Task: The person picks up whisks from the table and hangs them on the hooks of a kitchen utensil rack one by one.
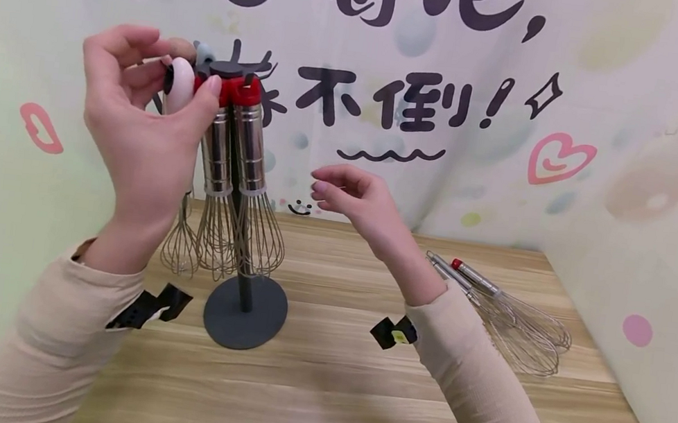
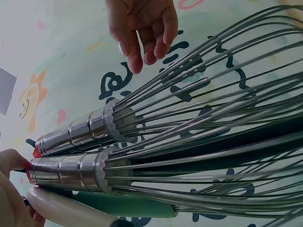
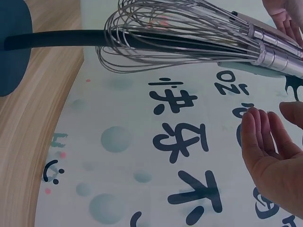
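The fingers of the left hand curl round the top of a white-handled whisk and pinch it at the head of the stand, thumb pressed against the red caps beside it. That whisk hangs upright, its long axis vertical, handle up and wire loops pointing down toward the desk; its loops show below the wrist, near the pole. Just beside it hang two steel whisks with red caps, also handle up and wires down, their loops touching one another around the dark pole. A pale green handle lies between the white one and the steel ones in the left wrist view. The stand holds all these whisks at its top arms, and its round grey base sits flat on the desk. The right hand hovers to the right of the hanging whisks, apart from them, fingers loosely bent and relaxed, gripping nothing. Farther right, two more steel whisks lie flat on the desk, side by side and touching, handles pointing toward the back wall and wires toward the near right. Cream sleeves cover both forearms.
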`<state>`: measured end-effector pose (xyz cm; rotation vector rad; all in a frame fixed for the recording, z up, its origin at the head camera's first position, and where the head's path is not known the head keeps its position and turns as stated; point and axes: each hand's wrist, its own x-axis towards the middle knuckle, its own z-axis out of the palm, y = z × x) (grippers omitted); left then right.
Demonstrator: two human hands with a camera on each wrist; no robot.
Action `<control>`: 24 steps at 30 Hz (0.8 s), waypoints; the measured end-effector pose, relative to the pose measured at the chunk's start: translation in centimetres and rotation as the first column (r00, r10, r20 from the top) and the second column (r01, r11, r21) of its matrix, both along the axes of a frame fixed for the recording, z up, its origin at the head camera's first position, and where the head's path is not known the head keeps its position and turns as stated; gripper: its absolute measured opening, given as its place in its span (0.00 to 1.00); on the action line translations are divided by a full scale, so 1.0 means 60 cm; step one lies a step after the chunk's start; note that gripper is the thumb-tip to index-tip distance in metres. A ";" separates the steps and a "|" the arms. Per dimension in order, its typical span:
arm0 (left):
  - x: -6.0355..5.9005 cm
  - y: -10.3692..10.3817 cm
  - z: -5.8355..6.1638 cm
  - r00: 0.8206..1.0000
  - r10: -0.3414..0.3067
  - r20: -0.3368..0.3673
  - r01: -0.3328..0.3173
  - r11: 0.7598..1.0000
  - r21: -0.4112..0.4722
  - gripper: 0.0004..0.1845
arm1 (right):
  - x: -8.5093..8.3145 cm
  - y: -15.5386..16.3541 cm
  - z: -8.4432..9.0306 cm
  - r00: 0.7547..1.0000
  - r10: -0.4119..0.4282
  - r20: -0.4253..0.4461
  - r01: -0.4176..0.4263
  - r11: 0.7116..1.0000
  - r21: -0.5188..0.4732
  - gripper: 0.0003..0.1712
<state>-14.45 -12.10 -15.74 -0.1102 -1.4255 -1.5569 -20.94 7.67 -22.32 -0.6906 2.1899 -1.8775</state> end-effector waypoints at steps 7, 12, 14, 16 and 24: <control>0.002 0.001 0.003 1.000 -0.020 -0.021 0.021 0.998 0.055 0.20 | -0.014 0.021 -0.012 1.000 -0.022 0.011 0.022 1.000 0.013 0.17; 0.001 -0.003 0.007 0.996 -0.082 -0.036 0.085 0.991 0.107 0.19 | -0.030 0.045 -0.027 0.998 -0.057 0.016 0.057 0.998 0.031 0.17; 0.001 -0.006 0.008 0.994 -0.104 -0.036 0.107 0.987 0.121 0.18 | -0.037 0.058 -0.035 0.996 -0.081 0.028 0.080 0.996 0.050 0.17; 0.000 -0.008 0.008 0.991 -0.127 -0.039 0.131 0.982 0.133 0.18 | -0.045 0.072 -0.044 0.993 -0.111 0.044 0.107 0.992 0.068 0.18; -0.008 -0.029 0.007 0.983 -0.178 -0.043 0.183 0.966 0.185 0.20 | -0.072 0.134 -0.071 0.972 -0.222 0.072 0.206 0.961 0.187 0.22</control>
